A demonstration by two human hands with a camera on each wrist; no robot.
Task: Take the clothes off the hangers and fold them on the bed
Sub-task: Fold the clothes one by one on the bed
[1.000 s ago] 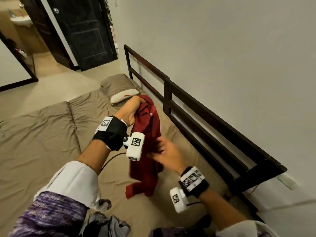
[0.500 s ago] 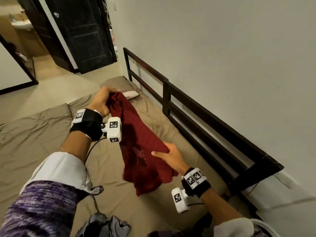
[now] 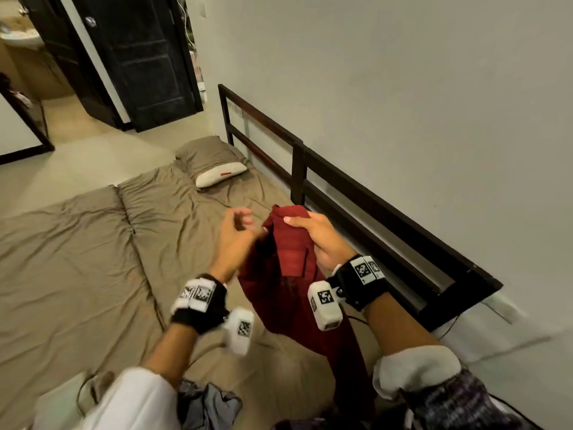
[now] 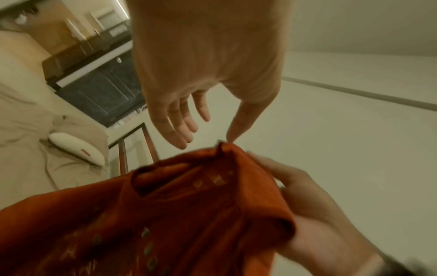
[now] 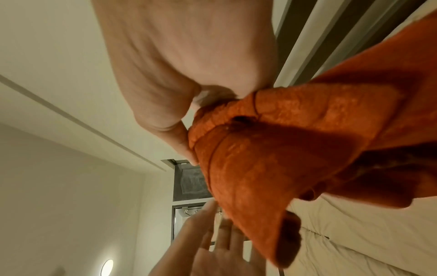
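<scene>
A dark red garment hangs bunched above the bed, near the dark rail. My right hand grips its top edge, thumb on the front of the cloth. In the right wrist view the right hand has the red garment folded over its fingers. My left hand is just left of the garment with relaxed fingers and holds nothing. In the left wrist view the left hand has straight fingers, and its thumb tip touches the edge of the garment. No hanger shows.
A small white pillow lies at the far end of the bed. The dark bed rail runs along the wall on the right. Grey clothes lie bunched at the near edge. A dark door stands beyond the bed.
My left hand has let go of the garment's top and dropped toward the right hand. My right hand has moved up and now grips the top, so the garment hangs from it.
</scene>
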